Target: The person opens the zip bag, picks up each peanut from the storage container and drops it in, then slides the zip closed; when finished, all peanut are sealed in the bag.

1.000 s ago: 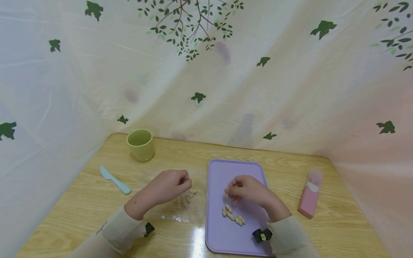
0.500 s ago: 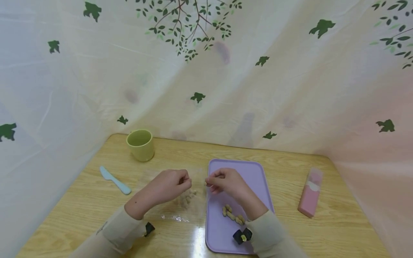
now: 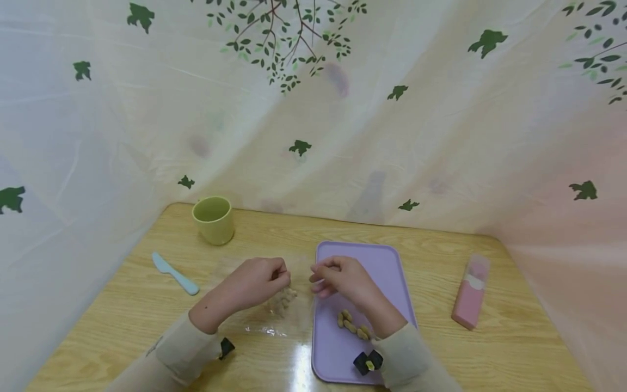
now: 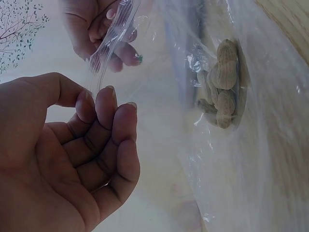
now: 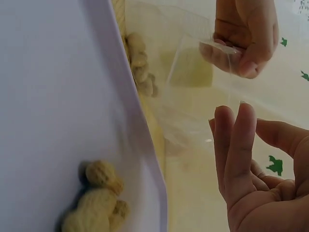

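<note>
My left hand [image 3: 257, 279] pinches the top edge of a clear plastic bag [image 4: 270, 159] between thumb and fingertips and holds it up above the table. Several unshelled peanuts [image 4: 224, 72] lie together low inside the bag. Opposite, at the bag's mouth, is my right hand [image 3: 345, 277], over the left edge of the lilac tray [image 3: 325, 359]. In the right wrist view its fingers [image 5: 241, 145] reach out nearly straight, the thumb apart, with nothing between them. Several more peanuts [image 3: 350, 325] rest on the tray below my right wrist.
A green mug [image 3: 214, 220] stands at the table's back left, with a light blue knife [image 3: 174, 274] in front of it. To the right of the tray lies a pink case [image 3: 471, 294] with a translucent end. A cloth printed with leaves hangs behind the table.
My right hand has moved left from above the tray to the bag's mouth, and its pinched fingers have parted. The left hand has kept its place and its pinch on the bag.
</note>
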### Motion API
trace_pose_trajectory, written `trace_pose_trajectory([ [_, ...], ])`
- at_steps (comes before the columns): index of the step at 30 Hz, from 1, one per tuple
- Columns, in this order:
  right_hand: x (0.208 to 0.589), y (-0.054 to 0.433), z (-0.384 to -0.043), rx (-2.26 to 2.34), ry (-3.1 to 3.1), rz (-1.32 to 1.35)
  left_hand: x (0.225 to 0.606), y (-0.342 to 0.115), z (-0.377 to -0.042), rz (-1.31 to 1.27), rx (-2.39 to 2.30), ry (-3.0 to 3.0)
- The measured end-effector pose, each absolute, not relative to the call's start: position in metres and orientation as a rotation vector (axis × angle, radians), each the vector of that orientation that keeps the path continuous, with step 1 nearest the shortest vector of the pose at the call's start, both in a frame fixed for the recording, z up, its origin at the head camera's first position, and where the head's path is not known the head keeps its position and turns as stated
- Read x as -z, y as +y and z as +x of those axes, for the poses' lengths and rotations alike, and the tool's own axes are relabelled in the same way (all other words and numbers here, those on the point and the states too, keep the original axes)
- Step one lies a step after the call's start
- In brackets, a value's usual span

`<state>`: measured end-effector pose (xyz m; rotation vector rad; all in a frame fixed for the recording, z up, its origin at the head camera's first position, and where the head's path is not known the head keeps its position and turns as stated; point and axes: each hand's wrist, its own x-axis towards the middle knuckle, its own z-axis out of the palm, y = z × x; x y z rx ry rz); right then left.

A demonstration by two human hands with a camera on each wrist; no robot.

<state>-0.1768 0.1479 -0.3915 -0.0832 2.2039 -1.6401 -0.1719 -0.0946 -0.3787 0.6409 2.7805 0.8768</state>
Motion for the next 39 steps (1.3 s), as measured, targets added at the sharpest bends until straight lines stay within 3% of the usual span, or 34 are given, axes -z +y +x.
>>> trace_pose_trajectory([
  [20, 0.391, 0.220, -0.175, 1.383, 2.339, -0.148, 0.380, -0.096, -0.171, 0.669, -0.913, 2.752],
  [39, 0.408, 0.217, -0.169, 1.033, 2.357, -0.290, 0.379, -0.095, -0.171, 0.658, -0.905, 2.755],
])
